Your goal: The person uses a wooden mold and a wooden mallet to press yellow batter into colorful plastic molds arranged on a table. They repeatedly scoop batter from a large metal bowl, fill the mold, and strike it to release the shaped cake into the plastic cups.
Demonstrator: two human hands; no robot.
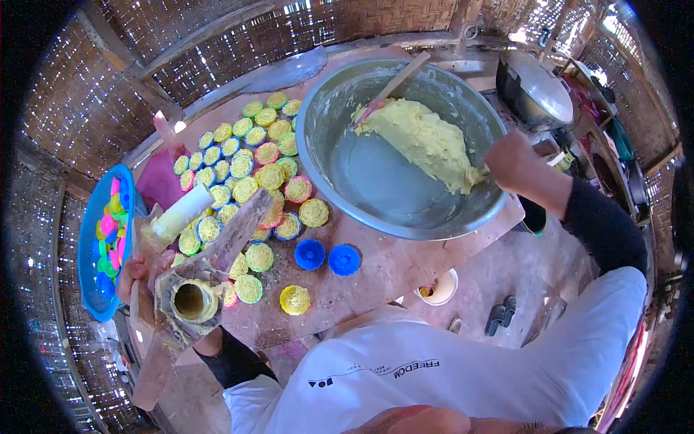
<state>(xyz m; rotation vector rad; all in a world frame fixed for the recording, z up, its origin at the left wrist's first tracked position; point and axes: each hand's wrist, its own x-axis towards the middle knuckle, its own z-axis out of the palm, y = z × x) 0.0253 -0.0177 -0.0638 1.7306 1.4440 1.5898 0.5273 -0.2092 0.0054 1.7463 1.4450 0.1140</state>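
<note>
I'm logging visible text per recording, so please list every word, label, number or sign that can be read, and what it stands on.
White shirt: one line of dark lettering on the front, wording not copied here.
Smaller print beside it: too small to read.
Large basin, wooden tool: no text that can be made out.

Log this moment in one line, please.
left hand: holding wooden press | right hand: at dough in grey basin | table: filled cups, two unfilled blue cups
</note>
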